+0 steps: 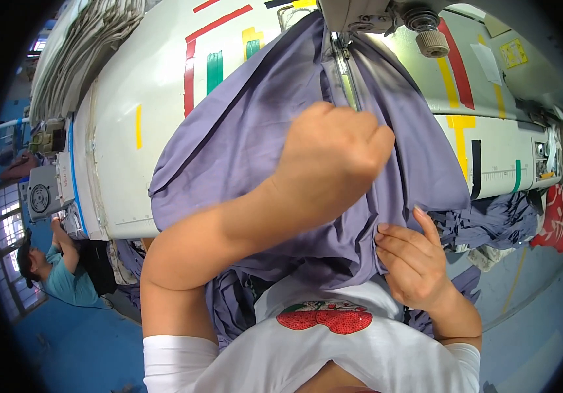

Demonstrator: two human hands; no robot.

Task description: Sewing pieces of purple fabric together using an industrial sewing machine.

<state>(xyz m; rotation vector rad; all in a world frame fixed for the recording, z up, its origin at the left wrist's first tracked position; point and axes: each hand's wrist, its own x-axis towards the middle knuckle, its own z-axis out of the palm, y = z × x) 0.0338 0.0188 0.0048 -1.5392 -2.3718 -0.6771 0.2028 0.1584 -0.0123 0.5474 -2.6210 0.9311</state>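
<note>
Purple fabric (229, 157) lies spread beneath the sewing machine head (360, 16) and drapes toward its near side. We observe the left hand (337, 147) in front of the machine head, its fingers curled into a fist above the cloth; we cannot tell whether they grip it. Nearer the wearer and to the machine's right, the right hand (416, 268) has loosely bent fingers against a fold; we cannot tell whether these pinch it.

We record a white worktop (121, 131) around the machine, with green tape (214, 73) to its left and red tape (458, 72) to its right. Well left of it we note stacked pale cloth (85, 59), a seated co-worker (72, 281) and blue floor (85, 337).

As to markings, we find lettering on a fan-grilled box (40, 193) far left of the machine, and a ruler scale (494, 175) and a yellow label (514, 54) to its right.
</note>
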